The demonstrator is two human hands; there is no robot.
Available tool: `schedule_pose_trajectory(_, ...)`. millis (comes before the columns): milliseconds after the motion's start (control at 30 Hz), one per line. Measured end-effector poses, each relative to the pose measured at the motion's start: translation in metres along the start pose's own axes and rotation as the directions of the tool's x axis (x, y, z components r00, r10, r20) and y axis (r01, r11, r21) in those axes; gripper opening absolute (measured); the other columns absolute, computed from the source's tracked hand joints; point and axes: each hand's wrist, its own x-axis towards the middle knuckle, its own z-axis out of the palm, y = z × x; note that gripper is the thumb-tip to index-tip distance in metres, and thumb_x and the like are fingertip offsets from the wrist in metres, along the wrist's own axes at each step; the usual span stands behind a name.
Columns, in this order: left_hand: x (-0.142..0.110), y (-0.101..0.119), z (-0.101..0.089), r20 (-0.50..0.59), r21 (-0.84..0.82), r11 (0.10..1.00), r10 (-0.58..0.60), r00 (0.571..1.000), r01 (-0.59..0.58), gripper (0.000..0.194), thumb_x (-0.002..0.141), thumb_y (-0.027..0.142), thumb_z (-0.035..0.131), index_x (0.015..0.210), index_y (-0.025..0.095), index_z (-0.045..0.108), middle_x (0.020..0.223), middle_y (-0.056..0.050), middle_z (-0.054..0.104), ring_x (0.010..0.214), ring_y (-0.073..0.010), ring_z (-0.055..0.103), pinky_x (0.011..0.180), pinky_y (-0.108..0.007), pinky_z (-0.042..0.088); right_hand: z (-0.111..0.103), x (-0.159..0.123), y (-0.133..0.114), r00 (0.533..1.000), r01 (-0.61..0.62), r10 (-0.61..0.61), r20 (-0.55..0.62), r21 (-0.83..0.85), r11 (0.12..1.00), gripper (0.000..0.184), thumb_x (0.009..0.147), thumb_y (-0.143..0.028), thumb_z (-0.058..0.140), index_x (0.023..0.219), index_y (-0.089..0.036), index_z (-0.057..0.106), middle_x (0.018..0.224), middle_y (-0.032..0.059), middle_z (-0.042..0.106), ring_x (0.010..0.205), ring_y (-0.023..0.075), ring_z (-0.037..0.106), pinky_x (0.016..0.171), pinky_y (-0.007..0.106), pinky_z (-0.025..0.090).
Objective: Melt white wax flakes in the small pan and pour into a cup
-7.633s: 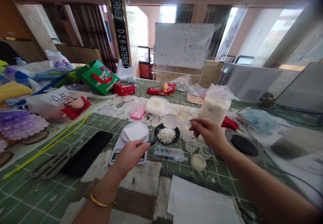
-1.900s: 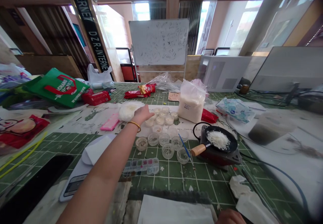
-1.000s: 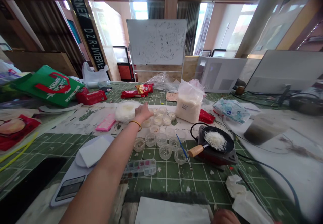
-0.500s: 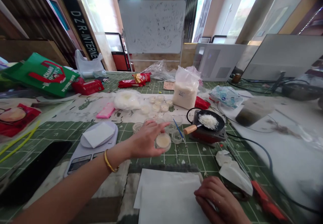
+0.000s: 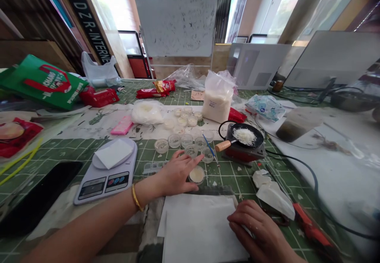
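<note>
- Left hand (image 5: 178,172) with a gold bangle on the wrist, resting on the green grid cutting mat (image 5: 228,174), fingers spread loosely and curled round the near side of a small round clear plastic cup of pale cream stuff (image 5: 197,174). Touching it for sure, but can't tell whether it's actually pinched or just cupped.
- That cup: sitting on the mat just past the far edge of the white sheet of paper (image 5: 198,227), a bit apart from the rest of the cups.
- Right hand (image 5: 255,229) flat on the right corner of that paper, palm down, fingers loosely bent, holding nothing, just pressing on the sheet.
- Further out: cluster of small clear round cups (image 5: 185,130), some empty, some with cream filling, with a thin blue-handled brush (image 5: 210,147) lying beside the nearest ones.
- Right of the cluster: little black pan with a wooden handle (image 5: 242,137), heap of white flakes inside, sat on a small red and black hot plate (image 5: 245,152).
- Behind the cups: clear plastic bag of white granules (image 5: 217,101), standing upright.
- Left of the hand: white digital kitchen scale (image 5: 107,174) with a folded white sheet on its platter, and a black phone-like slab (image 5: 38,195) further left.
- Near the right hand: crumpled white tissue (image 5: 271,190) and a red-handled tool (image 5: 308,225) on the mat.
</note>
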Motion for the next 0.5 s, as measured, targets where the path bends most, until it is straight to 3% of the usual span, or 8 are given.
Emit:
schedule_pose_trajectory(67, -0.004, -0.006, -0.018, -0.041, 0.013, 1.000, 0.028, 0.999, -0.027, 0.057, 0.080, 0.038, 0.071, 0.130, 0.021, 0.050, 0.125, -0.013, 0.062, 0.115, -0.0301, 0.055, 0.106, -0.049, 0.027, -0.001, 0.001, -0.001, 1.000, 0.008, -0.008, -0.006, 0.002, 1.000, 0.017, 0.086, -0.007, 0.054, 0.095, -0.019, 0.062, 0.075, 0.0029, 0.067, 0.071, 0.0155, 0.063, 0.067, 0.028, 0.054)
schedule_pose_trajectory(167, -0.017, -0.018, -0.053, -0.232, 0.045, 0.997, -0.050, 0.971, 0.062, 0.010, 0.089, 0.027, 0.057, 0.092, 0.021, 0.066, 0.093, -0.005, 0.071, 0.091, -0.0218, 0.063, 0.095, -0.041, 0.037, -0.002, 0.003, -0.002, 1.000, 0.001, -0.001, -0.006, 0.002, 1.000, 0.020, 0.085, -0.007, 0.054, 0.097, -0.021, 0.062, 0.076, 0.0030, 0.068, 0.071, 0.0159, 0.064, 0.067, 0.028, 0.055)
schedule_pose_trajectory(233, -0.028, -0.025, -0.074, -0.363, 0.022, 0.987, -0.138, 0.922, 0.157, 0.018, 0.091, 0.030, 0.054, 0.080, 0.022, 0.065, 0.075, 0.000, 0.069, 0.075, -0.0185, 0.062, 0.087, -0.038, 0.041, -0.002, 0.002, -0.002, 1.000, 0.004, -0.004, -0.002, -0.002, 1.000, 0.021, 0.085, -0.007, 0.054, 0.097, -0.021, 0.062, 0.077, 0.0030, 0.068, 0.072, 0.0163, 0.065, 0.068, 0.028, 0.055)
schedule_pose_trajectory(300, -0.039, -0.030, -0.086, -0.416, -0.007, 0.959, -0.261, 0.871, 0.284, 0.026, 0.089, 0.038, 0.055, 0.070, 0.022, 0.062, 0.065, 0.001, 0.065, 0.067, -0.0173, 0.058, 0.081, -0.035, 0.042, -0.001, 0.000, 0.000, 1.000, 0.015, -0.015, 0.002, -0.005, 1.000, 0.020, 0.084, -0.007, 0.055, 0.097, -0.021, 0.062, 0.077, 0.0029, 0.069, 0.073, 0.0165, 0.066, 0.071, 0.029, 0.056)
schedule_pose_trajectory(333, -0.044, -0.033, -0.088, -0.385, -0.001, 0.946, -0.299, 0.873, 0.323, 0.029, 0.088, 0.041, 0.057, 0.066, 0.022, 0.061, 0.061, 0.002, 0.064, 0.065, -0.0172, 0.058, 0.079, -0.034, 0.042, 0.000, -0.001, 0.001, 1.000, 0.017, -0.017, 0.002, -0.006, 1.000, 0.020, 0.084, -0.007, 0.056, 0.097, -0.021, 0.062, 0.077, 0.0028, 0.069, 0.074, 0.0166, 0.066, 0.072, 0.029, 0.056)
schedule_pose_trajectory(400, -0.051, -0.038, -0.084, -0.224, 0.043, 0.937, -0.330, 0.917, 0.348, 0.031, 0.087, 0.040, 0.058, 0.063, 0.021, 0.061, 0.060, 0.003, 0.064, 0.064, -0.0168, 0.058, 0.079, -0.034, 0.040, 0.002, -0.004, 0.004, 1.000, 0.013, -0.013, 0.012, -0.010, 1.000, 0.020, 0.084, -0.008, 0.057, 0.099, -0.021, 0.061, 0.079, 0.0028, 0.069, 0.075, 0.0169, 0.066, 0.073, 0.030, 0.056)
schedule_pose_trajectory(500, -0.056, -0.047, -0.066, 0.048, 0.173, 0.941, -0.304, 0.952, 0.292, 0.020, 0.089, 0.027, 0.055, 0.076, 0.023, 0.069, 0.074, 0.001, 0.069, 0.073, -0.0176, 0.062, 0.080, -0.036, 0.036, 0.004, -0.006, 0.006, 1.000, 0.007, -0.007, 0.030, -0.009, 1.000, 0.020, 0.084, -0.008, 0.057, 0.099, -0.020, 0.062, 0.079, 0.0032, 0.069, 0.075, 0.0169, 0.066, 0.072, 0.030, 0.056)
